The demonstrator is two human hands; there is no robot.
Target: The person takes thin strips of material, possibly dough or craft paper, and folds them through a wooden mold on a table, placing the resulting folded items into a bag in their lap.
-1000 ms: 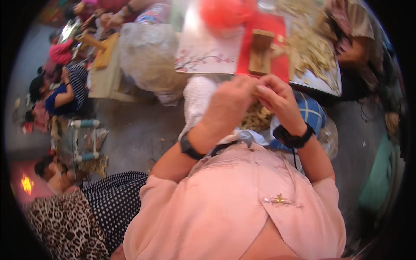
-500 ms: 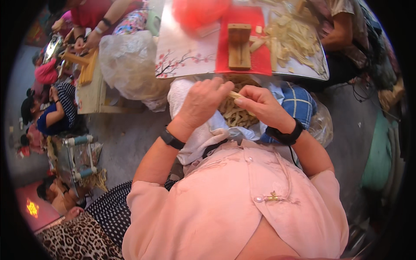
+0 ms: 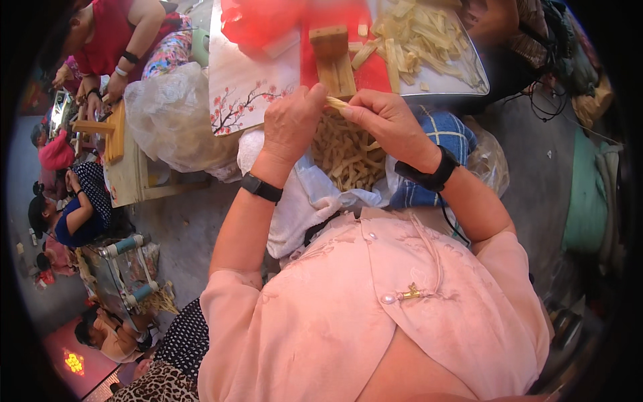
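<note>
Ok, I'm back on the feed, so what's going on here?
The person's right hand pinches a pale strip, while the left hand is at its other end; the left fingertips' grip is hidden. Below lies a heap of curled pale pieces. Beyond, a wooden block tool rests on a red mat, beside piled flat strips.

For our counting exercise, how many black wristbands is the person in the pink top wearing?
2. One black wristband is on the wrist of the left hand, the other on the wrist of the right hand. No others show.
</note>
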